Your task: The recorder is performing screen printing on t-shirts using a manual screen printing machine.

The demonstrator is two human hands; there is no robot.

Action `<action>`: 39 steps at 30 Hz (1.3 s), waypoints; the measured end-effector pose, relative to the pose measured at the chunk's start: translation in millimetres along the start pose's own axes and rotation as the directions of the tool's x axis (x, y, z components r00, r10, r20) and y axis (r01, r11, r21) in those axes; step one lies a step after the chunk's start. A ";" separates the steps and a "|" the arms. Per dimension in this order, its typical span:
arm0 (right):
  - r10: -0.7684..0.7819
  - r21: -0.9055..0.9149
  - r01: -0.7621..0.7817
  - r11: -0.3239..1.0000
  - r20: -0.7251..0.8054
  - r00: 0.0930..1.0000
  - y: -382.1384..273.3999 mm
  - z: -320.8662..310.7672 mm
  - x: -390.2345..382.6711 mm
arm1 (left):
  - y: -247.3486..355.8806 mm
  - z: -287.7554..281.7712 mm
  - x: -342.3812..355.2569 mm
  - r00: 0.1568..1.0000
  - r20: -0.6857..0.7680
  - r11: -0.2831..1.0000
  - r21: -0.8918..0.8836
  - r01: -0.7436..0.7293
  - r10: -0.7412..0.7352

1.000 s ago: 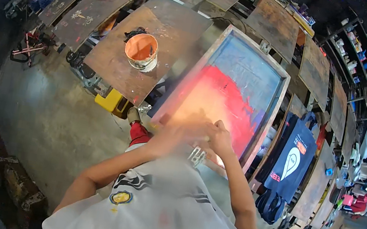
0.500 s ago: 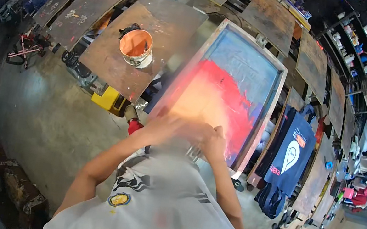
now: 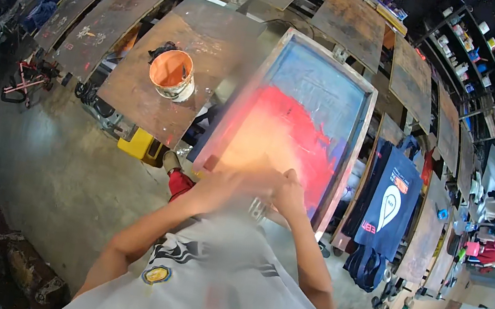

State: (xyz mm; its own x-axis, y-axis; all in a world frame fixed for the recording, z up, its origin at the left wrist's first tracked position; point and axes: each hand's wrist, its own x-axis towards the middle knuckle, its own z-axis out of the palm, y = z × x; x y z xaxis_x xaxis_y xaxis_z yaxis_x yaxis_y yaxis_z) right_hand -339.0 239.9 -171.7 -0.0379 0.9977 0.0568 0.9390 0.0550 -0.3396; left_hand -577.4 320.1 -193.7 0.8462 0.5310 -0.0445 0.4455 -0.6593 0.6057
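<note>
A wooden screen frame [image 3: 365, 115] holds blue mesh partly covered in red and pale orange ink [image 3: 302, 137]. My left hand [image 3: 219, 189] is over its near end, smeared, so its fingers are unclear. My right hand [image 3: 287, 194] sits to the right with fingers curled round something I cannot make out. A blurred metal clamp [image 3: 257, 208] shows between my wrists. On the board to the left stands an orange-lined paint bucket [image 3: 177, 87] beside a black crumpled item [image 3: 164, 49].
Flat boards [image 3: 347, 30] run along racks around the frame. Dark printed tote bags [image 3: 376, 209] hang at right. Shelves of small containers [image 3: 468, 50] stand at back right. A yellow case [image 3: 135, 143] lies low by my red-clad leg [image 3: 179, 185]. Concrete floor [image 3: 46, 186] shows at left.
Over the last second the board, bucket and frame have shifted a little leftward in view. Both hands stay at the frame's near end, the left one blurred throughout.
</note>
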 end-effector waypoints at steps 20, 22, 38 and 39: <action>-0.172 -0.108 0.195 0.975 0.191 0.967 19.7 -13.1 43.7 | 18.9 6.5 -2.3 0.980 -0.038 0.980 0.020 0.198 -0.197; -0.242 -0.037 0.262 0.964 0.279 0.929 28.5 -21.1 50.6 | 32.5 -14.9 2.0 0.964 0.182 0.947 -0.222 0.233 -0.194; -0.548 -0.048 0.655 0.754 0.504 0.668 51.6 -24.3 101.1 | 45.8 5.5 8.8 0.856 -0.458 0.966 0.028 -0.257 0.241; -0.609 -0.047 0.700 0.713 0.453 0.651 46.1 -21.4 108.3 | 47.8 2.3 9.0 0.845 -0.511 0.965 -0.102 -0.243 0.158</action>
State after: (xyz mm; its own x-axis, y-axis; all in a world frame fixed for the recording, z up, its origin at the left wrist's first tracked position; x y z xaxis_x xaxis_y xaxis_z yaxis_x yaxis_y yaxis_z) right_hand -292.5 349.6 -161.1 -0.7516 0.6340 -0.1819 0.6588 0.7356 -0.1577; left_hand -547.8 292.2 -167.0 0.6359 0.6163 0.4646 0.1945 -0.7105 0.6763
